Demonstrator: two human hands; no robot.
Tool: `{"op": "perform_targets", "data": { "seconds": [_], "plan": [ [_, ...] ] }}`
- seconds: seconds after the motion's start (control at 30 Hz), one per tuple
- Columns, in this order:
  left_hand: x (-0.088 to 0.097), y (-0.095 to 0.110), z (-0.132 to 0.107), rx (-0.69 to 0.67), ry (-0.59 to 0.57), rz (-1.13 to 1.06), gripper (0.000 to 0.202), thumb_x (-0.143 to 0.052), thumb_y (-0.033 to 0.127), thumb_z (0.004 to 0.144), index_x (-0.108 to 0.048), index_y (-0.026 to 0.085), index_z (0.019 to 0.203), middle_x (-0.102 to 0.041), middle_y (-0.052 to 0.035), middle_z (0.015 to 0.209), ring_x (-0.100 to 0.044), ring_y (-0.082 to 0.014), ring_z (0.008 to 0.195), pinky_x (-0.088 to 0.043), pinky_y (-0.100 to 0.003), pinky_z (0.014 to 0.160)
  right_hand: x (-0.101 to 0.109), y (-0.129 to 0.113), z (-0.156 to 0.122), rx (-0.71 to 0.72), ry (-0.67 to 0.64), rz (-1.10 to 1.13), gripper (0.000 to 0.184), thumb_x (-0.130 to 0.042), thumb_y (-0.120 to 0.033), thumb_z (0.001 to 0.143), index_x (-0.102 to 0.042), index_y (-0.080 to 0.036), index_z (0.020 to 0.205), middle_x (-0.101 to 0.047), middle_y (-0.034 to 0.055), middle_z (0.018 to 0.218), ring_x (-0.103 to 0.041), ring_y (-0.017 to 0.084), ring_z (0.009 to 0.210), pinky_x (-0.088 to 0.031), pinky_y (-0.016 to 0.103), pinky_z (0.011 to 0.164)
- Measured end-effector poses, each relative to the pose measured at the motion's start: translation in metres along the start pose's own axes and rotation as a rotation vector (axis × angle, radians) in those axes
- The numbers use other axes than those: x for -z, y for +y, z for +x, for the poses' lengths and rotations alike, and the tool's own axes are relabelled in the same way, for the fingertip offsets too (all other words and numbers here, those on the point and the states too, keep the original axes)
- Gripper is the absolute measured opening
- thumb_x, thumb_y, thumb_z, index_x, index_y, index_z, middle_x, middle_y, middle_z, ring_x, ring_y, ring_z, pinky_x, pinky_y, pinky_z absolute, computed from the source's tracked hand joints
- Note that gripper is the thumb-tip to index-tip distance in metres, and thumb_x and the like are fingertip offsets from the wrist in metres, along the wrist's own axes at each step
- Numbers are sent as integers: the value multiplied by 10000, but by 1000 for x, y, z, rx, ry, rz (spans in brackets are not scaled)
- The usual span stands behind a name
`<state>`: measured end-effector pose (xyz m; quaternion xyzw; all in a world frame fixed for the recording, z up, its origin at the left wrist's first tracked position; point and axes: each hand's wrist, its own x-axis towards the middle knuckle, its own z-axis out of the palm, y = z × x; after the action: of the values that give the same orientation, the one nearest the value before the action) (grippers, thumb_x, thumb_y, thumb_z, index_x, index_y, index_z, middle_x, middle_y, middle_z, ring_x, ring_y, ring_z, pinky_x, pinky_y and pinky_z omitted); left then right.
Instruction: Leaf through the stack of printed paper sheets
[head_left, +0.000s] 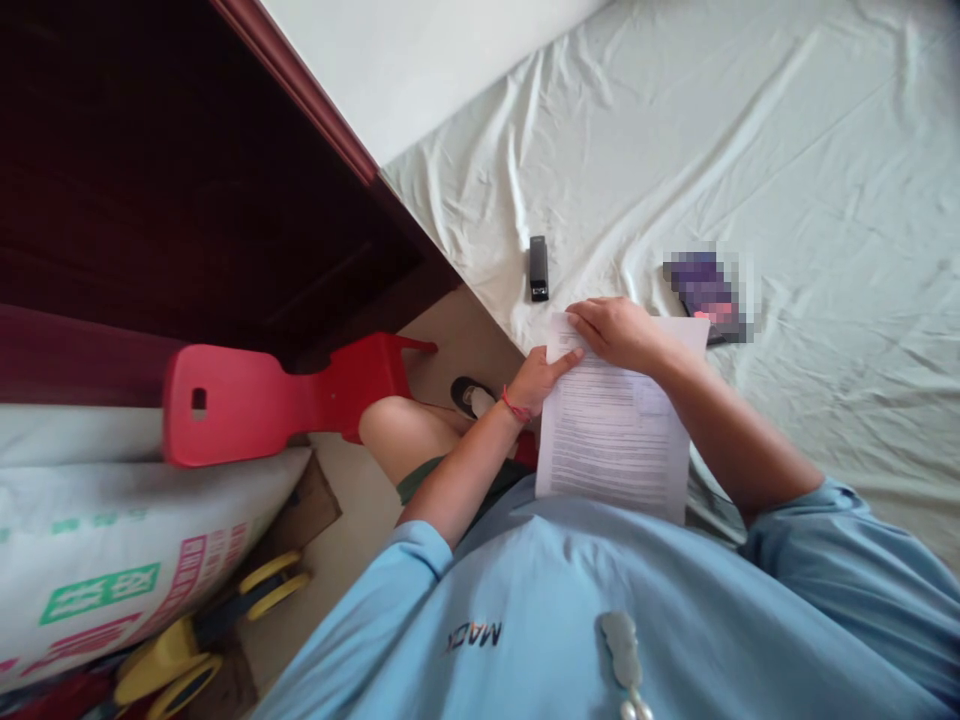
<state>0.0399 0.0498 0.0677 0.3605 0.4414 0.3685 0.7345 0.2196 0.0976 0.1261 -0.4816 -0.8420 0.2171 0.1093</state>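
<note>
Printed sheets of paper, apparently a small stack, lie between my body and the edge of the covered surface. My left hand, with a red string bracelet at its wrist, grips the left edge of the paper, thumb on top and fingers out of sight beneath. Across the top of the page, my right hand bends its fingers over the upper left corner and holds it. Just beyond the paper stands a black stapler, apart from both hands. A phone-like dark object, blurred out, rests right of my right hand.
A wrinkled pale cloth covers the surface ahead and to the right. At left are a red plastic chair, a large white printed sack and a yellow wheeled toy. Dark red wooden furniture fills the upper left.
</note>
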Motion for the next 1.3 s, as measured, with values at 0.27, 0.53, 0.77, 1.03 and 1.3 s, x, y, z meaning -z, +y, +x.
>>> {"op": "perform_targets", "data": {
  "seconds": [0.27, 0.53, 0.77, 1.03, 1.3],
  "plan": [
    [5, 9, 14, -35, -42, 65, 703, -932, 691, 635, -771, 128, 1024, -804, -142, 999, -750, -310, 946, -564, -440, 897, 4, 6, 14, -85, 96, 14, 454, -318, -377, 1092, -714, -163, 1151, -780, 158, 1119, -694, 284, 974, -474, 392, 844],
    [15, 1, 27, -13, 19, 25, 669, -983, 627, 571, -774, 119, 951, -798, -134, 945, -740, -280, 883, -561, -430, 881, -4, 16, 29, -100, 14, 12, 334, -390, -352, 1070, -658, -215, 925, -735, 103, 908, -614, 227, 783, -401, 353, 721],
    [10, -4, 15, 29, 24, -52, 633, -988, 573, 613, -789, 109, 994, -806, -138, 989, -741, -267, 889, -556, -423, 896, -5, 17, 22, 26, -6, 165, 349, -391, -380, 1068, -615, -210, 860, -639, 44, 754, -523, 173, 684, -401, 322, 705],
    [10, -2, 13, 66, -5, -63, 616, -1009, 547, 569, -784, 110, 940, -796, -102, 907, -722, -241, 831, -544, -399, 858, -11, 13, 25, 43, 20, 171, 365, -383, -355, 1058, -707, -186, 1041, -738, 93, 929, -637, 210, 828, -441, 331, 786],
    [1, 8, 16, 15, 90, 26, 211, -919, 233, 757, -778, 155, 892, -794, -73, 906, -697, -287, 977, -504, -444, 967, -12, 0, 28, 119, 24, 37, 320, -383, -335, 1056, -658, -205, 957, -732, 95, 922, -614, 214, 794, -399, 335, 751]
  ]
}}
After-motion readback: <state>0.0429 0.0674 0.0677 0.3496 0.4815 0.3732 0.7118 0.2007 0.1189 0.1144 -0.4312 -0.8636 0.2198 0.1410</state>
